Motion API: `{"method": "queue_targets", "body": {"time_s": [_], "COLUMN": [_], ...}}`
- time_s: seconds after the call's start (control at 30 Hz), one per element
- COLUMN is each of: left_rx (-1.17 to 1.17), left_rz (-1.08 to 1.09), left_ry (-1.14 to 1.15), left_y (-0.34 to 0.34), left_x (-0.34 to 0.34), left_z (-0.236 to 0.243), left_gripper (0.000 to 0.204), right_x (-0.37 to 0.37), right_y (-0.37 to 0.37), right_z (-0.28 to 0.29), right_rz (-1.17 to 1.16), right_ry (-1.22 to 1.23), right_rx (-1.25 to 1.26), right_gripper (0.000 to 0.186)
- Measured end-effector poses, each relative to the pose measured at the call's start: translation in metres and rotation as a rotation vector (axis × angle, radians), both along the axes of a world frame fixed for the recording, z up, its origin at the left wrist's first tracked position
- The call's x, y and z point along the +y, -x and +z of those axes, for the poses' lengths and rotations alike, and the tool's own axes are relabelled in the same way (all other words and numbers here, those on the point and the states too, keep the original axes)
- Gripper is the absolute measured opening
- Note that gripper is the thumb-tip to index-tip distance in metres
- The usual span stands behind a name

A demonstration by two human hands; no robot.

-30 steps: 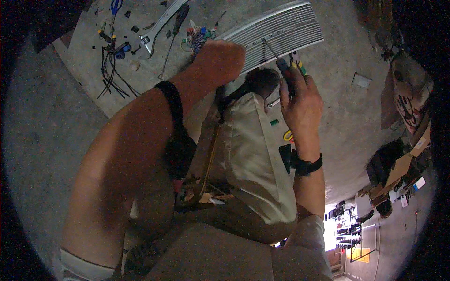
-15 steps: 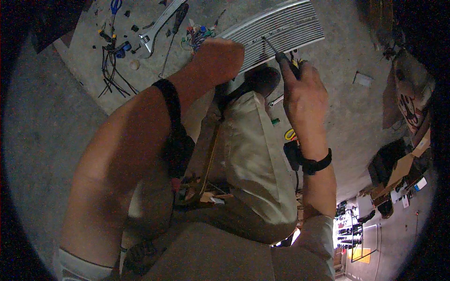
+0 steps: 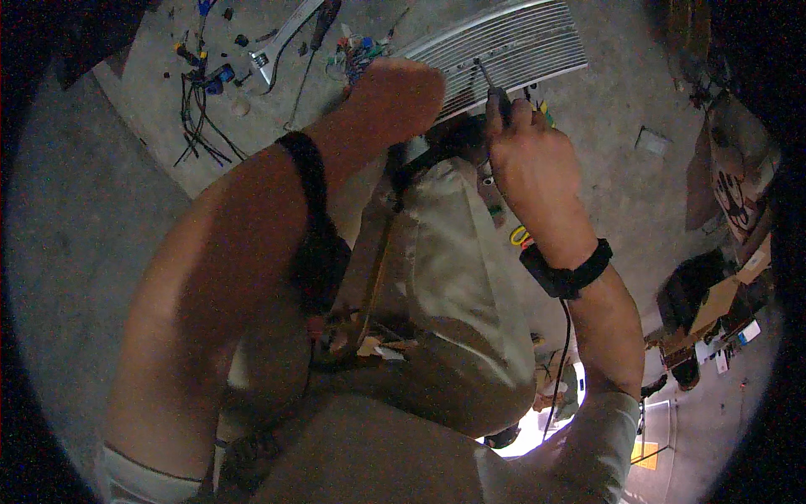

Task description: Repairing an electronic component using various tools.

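Observation:
My right hand (image 3: 535, 151) is closed around the dark handle of a screwdriver (image 3: 484, 77). The screwdriver's thin metal shaft points up and slightly left, with its tip over a silver ribbed metal panel (image 3: 537, 38). The panel's parallel fins run along its length, and it lies on the floor ahead of me. My left hand (image 3: 403, 91) is curled like a fist at the panel's near left edge. Its fingers face away and stay hidden, so what it holds, if anything, does not show. A dark shoe (image 3: 457, 139) is just below the panel.
At the far left lie an adjustable wrench (image 3: 263, 60), another screwdriver (image 3: 317, 34), black cables (image 3: 195, 118) and a tangle of coloured wires (image 3: 357, 52). A small clear case (image 3: 651, 141) is on the floor at right. Yellow-handled scissors (image 3: 520, 236) lie beside my knee. Cardboard boxes (image 3: 718, 302) stand far right.
My right hand has moved slightly up and left, its forearm swinging outward and the screwdriver standing more upright. The ribbed panel has shifted slightly right. My left hand has moved slightly up and right.

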State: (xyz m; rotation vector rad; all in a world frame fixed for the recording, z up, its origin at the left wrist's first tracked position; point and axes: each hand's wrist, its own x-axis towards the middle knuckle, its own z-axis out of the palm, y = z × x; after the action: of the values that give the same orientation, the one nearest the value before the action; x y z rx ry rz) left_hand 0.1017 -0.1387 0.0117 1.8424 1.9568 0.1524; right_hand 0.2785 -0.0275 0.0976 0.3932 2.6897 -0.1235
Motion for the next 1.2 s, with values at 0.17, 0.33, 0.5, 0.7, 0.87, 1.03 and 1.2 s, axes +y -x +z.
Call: {"method": "queue_targets", "body": {"time_s": [0.17,0.33,0.5,0.7,0.87,1.03,1.2], "left_rx": [0.021,-0.006,-0.072,-0.032,-0.109,-0.077,-0.061], "left_rz": [0.021,-0.042,-0.118,-0.206,-0.118,-0.015,-0.035], "left_ry": [0.001,-0.12,-0.189,-0.224,-0.132,0.574,0.579], "left_y": [0.001,0.002,0.006,0.007,0.008,0.006,0.008], "left_x": [-0.001,-0.008,-0.013,-0.014,-0.002,0.027,0.032], "left_z": [-0.002,-0.013,-0.023,-0.022,-0.002,0.026,0.034], "left_gripper": [0.013,0.011,0.011,0.011,0.014,0.028,0.029], "right_x": [-0.01,-0.014,0.003,0.004,-0.004,-0.006,0.008], "right_y": [0.001,0.007,0.025,0.045,0.036,0.034,0.044], "right_z": [-0.005,-0.007,0.006,0.02,0.008,0.006,0.002], "right_rz": [-0.172,-0.299,-0.33,-0.314,-0.333,-0.33,-0.372], "right_ry": [0.048,0.083,0.185,0.165,0.151,0.119,0.132], "right_rx": [0.024,0.057,-0.096,-0.186,-0.203,-0.199,-0.208], "right_gripper": [0.044,0.042,0.037,0.03,0.031,0.027,0.023]}}
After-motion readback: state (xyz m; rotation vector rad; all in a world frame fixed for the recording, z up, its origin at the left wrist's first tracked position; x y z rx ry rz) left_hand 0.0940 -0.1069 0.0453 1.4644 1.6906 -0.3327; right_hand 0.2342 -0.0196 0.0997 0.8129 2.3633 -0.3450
